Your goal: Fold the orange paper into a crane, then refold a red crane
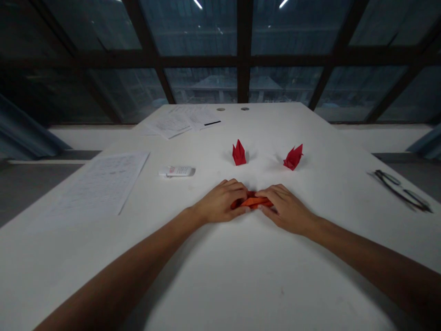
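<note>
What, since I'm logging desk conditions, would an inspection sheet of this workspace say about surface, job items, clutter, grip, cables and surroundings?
Surface: white table, small faint marks on the near part.
Job items: orange-red folded paper between the hands; one red folded piece and another red piece beyond it.
Clutter: white handheld device, left-hand sheets, far sheets with a dark slim stick by them, glasses at right.
Grip: left hand and right hand both hold the folded paper, partly covering it.
Cables: nothing seen.
Surroundings: dark-framed windows beyond; blue curtains both sides.
</note>
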The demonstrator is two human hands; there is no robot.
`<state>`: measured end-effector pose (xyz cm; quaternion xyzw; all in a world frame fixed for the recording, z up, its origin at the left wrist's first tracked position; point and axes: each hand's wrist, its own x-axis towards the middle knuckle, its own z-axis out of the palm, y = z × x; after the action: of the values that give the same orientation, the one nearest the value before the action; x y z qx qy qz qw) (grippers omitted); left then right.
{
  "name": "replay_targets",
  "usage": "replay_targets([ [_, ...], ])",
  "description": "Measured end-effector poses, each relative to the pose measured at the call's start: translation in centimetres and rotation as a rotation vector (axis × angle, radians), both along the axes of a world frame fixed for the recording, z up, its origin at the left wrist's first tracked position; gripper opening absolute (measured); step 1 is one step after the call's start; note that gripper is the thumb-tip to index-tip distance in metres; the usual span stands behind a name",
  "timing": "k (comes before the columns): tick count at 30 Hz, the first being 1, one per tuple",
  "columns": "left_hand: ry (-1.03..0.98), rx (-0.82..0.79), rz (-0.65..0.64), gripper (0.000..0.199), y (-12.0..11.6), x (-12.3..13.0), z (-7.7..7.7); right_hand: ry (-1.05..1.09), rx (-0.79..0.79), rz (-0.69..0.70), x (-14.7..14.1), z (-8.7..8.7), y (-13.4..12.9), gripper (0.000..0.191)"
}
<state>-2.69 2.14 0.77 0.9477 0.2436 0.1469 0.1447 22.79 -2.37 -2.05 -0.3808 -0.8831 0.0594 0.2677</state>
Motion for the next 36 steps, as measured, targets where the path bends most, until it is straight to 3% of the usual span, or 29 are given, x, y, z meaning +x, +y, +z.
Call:
replay_targets([
  [6,0.007,0.011,0.005,0.027,-0.1,0.1,-0.1,-0.023,0.020,0.038,-0.2,0.2,0.0,0.011],
  [10,0.002,-0.010,0.005,0.033,-0.2,0.2,0.1,0.089,-0.013,-0.008,-0.4,0.3,-0.2,0.031],
  [14,0.016,-0.024,0.007,0.027,-0.3,0.2,0.4,0.048,-0.016,0.065,-0.5,0.5,-0.4,0.005],
  [18,0.024,-0.005,0.018,0.029,-0.4,0.3,0.4,-0.029,0.009,0.091,-0.6,0.5,-0.5,0.008],
  [24,0.031,0.052,0.038,0.032,-0.5,0.7,-0.3,0.007,-0.072,-0.041,-0.8,0.2,-0.3,0.006],
  [27,0.027,0.067,0.067,0.029,-0.7,0.8,-0.6,0.062,-0.119,-0.088,-0.7,0.0,0.0,0.016],
  [32,-0.010,0.030,0.128,0.024,-0.8,1.0,-0.8,0.039,-0.130,-0.074,-0.8,0.0,0.2,0.011],
  [36,-0.007,0.015,0.130,0.032,-0.7,1.0,-0.9,0.086,-0.105,-0.093,-0.6,-0.4,0.3,0.016],
])
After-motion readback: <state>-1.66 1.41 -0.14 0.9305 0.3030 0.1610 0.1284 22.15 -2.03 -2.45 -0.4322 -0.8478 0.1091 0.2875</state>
